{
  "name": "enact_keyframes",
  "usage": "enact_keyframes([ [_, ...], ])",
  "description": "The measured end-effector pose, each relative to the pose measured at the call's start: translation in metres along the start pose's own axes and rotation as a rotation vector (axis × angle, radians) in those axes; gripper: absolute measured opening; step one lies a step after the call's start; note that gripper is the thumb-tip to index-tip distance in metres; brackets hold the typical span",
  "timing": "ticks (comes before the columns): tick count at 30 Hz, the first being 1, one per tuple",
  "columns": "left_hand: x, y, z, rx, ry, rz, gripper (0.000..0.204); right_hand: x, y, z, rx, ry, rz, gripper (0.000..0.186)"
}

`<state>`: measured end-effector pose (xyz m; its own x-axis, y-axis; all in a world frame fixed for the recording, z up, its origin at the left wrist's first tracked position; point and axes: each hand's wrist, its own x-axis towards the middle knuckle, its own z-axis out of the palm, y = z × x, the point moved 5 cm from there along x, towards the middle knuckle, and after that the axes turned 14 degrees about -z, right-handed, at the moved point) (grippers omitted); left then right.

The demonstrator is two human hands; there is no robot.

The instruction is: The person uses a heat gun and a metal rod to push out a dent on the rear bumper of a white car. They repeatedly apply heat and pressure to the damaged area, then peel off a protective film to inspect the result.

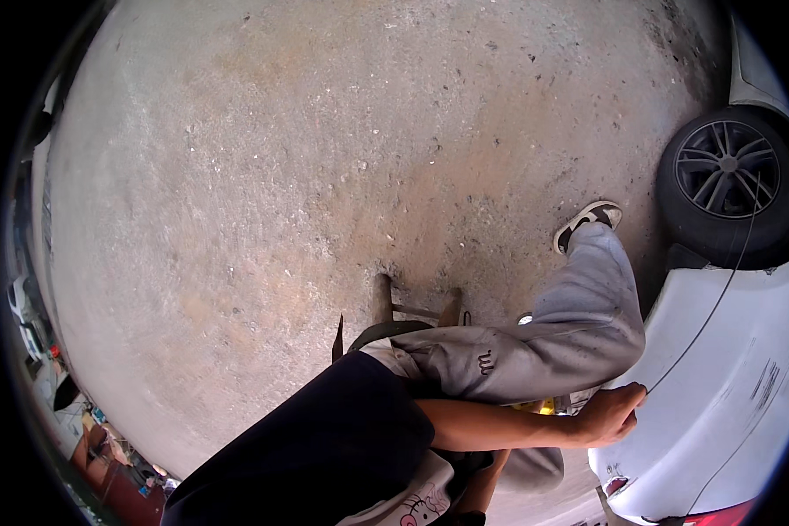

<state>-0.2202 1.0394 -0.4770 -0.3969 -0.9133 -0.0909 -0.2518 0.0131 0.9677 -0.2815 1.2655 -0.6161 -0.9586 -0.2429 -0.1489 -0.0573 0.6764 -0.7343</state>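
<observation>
We see a white car body panel [719,386] at the right edge, smooth, glossy and curved, with a few dark scuff marks toward its far right side. It sits just below a black tyre with a dark multi-spoke rim [728,180]. A thin dark wire [714,302] runs in a long arc from up beside the tyre down across the panel. Its lower end meets the right hand [612,414], which is closed around it and resting against the panel's left edge. We cannot tell where the wire's upper end leads.
</observation>
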Motion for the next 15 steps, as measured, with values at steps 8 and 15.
enact_keyframes([
  [8, -0.01, 0.006, -0.051, -0.739, -0.02, -0.173, 0.025, -0.036, -0.015, 0.007, 0.058, -0.062, 0.023, 0.023],
  [15, 0.024, -0.037, -0.046, -0.773, -0.135, -0.283, 0.011, -0.029, -0.053, 0.055, 0.263, -0.076, -0.025, 0.013],
])
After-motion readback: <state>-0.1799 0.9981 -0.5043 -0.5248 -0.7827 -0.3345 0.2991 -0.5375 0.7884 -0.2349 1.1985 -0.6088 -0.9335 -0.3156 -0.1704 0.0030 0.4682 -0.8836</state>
